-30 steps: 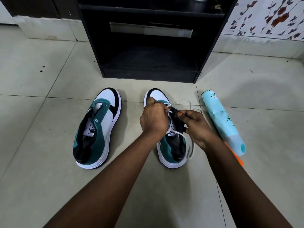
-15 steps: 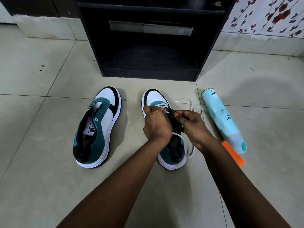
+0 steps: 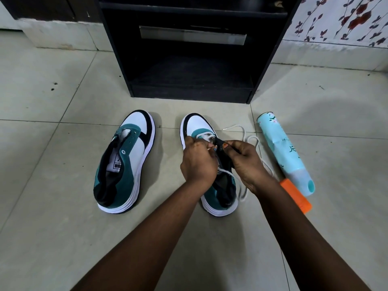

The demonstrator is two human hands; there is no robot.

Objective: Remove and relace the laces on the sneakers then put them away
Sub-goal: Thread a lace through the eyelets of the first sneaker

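White cord lace [image 3: 241,186] pinched in curled left hand [image 3: 198,162] fingers over the white-teal-black right sneaker [image 3: 210,164]; right hand [image 3: 246,162] pinches its black tongue [image 3: 220,141]. Unlaced matching sneaker [image 3: 123,162] sits left of the hands, on the floor [image 3: 52,227].

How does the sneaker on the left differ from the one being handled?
The left sneaker has bare eyelets and lies untouched; the right sneaker carries a white lace, worked by the left hand and right hand. Both are white, teal and black, toes toward the cabinet.
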